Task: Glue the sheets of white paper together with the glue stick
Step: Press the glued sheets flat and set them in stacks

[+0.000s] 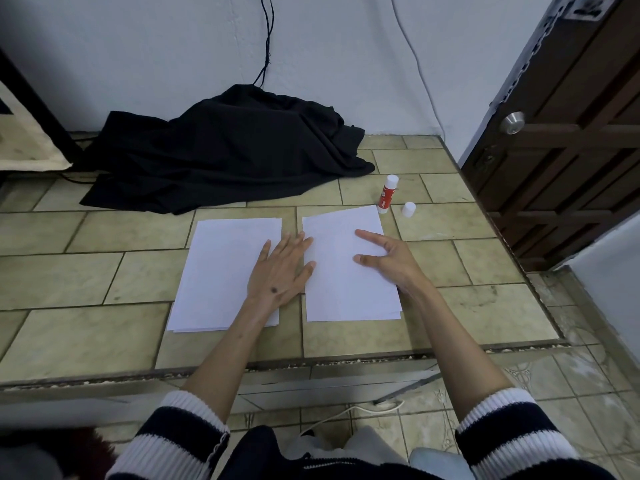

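Two stacks of white paper lie side by side on the tiled counter. The left stack has my left hand lying flat on its right edge, fingers spread and reaching onto the right stack. Above the right stack's right side, my right hand hovers or touches lightly with fingers apart, holding nothing. The red and white glue stick lies uncapped just beyond the right stack's far right corner. Its white cap stands separately to the right of it.
A crumpled black cloth covers the back of the counter against the wall, with cables running up from it. A dark wooden door stands at the right. The counter's front edge runs below the papers, with tiled floor beyond.
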